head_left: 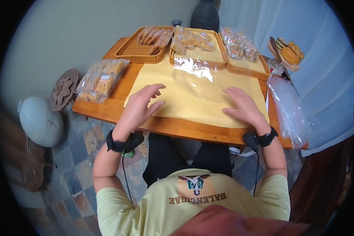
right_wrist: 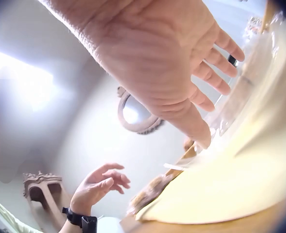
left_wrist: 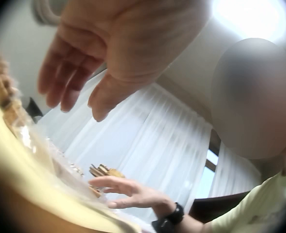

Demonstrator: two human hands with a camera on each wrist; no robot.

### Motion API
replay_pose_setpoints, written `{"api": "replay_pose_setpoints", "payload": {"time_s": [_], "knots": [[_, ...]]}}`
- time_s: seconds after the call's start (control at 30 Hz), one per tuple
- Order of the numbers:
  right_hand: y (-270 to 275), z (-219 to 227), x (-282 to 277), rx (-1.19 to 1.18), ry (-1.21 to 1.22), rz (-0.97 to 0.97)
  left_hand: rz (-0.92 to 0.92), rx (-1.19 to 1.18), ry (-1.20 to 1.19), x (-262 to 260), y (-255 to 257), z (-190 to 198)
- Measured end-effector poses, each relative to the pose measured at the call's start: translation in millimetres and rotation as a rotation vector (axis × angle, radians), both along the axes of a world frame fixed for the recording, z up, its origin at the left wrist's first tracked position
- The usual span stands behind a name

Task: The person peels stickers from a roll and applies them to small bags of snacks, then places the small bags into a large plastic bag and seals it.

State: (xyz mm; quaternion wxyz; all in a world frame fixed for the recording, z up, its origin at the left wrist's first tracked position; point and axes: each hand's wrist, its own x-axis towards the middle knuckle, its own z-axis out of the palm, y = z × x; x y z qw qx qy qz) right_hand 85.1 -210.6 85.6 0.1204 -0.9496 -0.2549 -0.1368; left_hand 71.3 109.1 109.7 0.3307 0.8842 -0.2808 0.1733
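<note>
My left hand [head_left: 141,105] hovers over the left part of a yellow sheet [head_left: 181,108] with its fingers loosely bent and nothing in them. Opposite it, the right hand [head_left: 244,106] is held over the sheet's right part, fingers relaxed and spread; it too holds nothing. Between the hands and a little farther back lies a clear plastic bag [head_left: 198,74], shiny and flat, overlapping the front of the middle wicker basket [head_left: 214,64]. In that basket are several clear packs of golden-brown snacks [head_left: 188,39]. The right wrist view shows the right palm [right_wrist: 147,58] with fingers apart.
On the wooden table [head_left: 177,128], packed snacks [head_left: 102,80] lie at the left. A left basket [head_left: 139,59] holds long brown snacks; a right basket [head_left: 247,72] holds colourful-speckled packs. Clear plastic bags [head_left: 289,112] hang over the right edge, near a bread-like decoration [head_left: 289,55].
</note>
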Motion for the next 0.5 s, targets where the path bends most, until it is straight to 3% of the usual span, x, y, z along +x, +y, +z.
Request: {"api": "replay_pose_setpoints", "payload": {"time_s": [0.07,0.13,0.3,0.37,0.43,0.5], "knots": [[-26.3,-1.2,7.6,0.035,0.065,-0.071,0.042,0.021,0.042,32.4,4.4,-4.2],[-48.6,0.0,11.2,0.078,0.143,-0.143,-0.019,-0.259,0.574,63.5,4.7,-5.3],[-90.4,-6.0,23.6,0.201,0.282,-0.391,0.037,-0.046,0.484,95.6,-28.7,1.5],[-105.1,-24.3,33.6,0.201,0.247,-0.380,0.078,0.215,0.445,103.2,-40.5,-1.1],[-111.8,-27.0,41.8,0.196,0.202,-0.367,0.076,0.261,0.549,113.8,-46.6,-5.5],[-106.9,-19.6,46.3,0.527,0.630,-0.428,0.063,0.206,0.820,128.4,-43.9,-20.3]]}}
